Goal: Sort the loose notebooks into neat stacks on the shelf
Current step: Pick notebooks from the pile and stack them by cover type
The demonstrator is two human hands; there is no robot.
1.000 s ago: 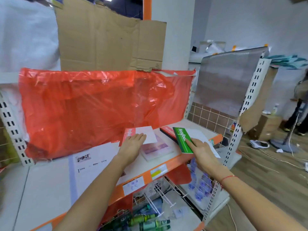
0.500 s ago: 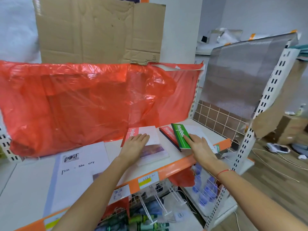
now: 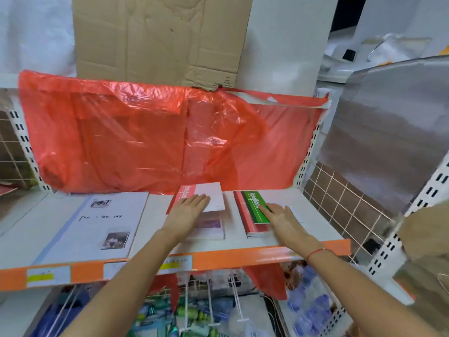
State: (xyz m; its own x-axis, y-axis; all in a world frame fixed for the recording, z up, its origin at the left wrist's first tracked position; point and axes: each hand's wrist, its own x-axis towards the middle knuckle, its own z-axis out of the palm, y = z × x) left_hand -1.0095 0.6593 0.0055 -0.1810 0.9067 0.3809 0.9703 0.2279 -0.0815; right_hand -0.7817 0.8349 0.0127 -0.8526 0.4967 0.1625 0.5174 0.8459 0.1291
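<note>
At centre frame, the left hand (image 3: 188,210) lies flat, fingers straight, on the pink notebook (image 3: 204,199) atop a small stack. Just right, the right hand (image 3: 283,218) presses flat-fingered on the green notebook (image 3: 256,206) topping the red stack (image 3: 252,223) on the shelf (image 3: 243,257).

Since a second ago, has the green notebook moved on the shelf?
Yes. The green notebook, then angled out past the red stack toward the orange shelf edge, now lies flat on that stack.
</note>
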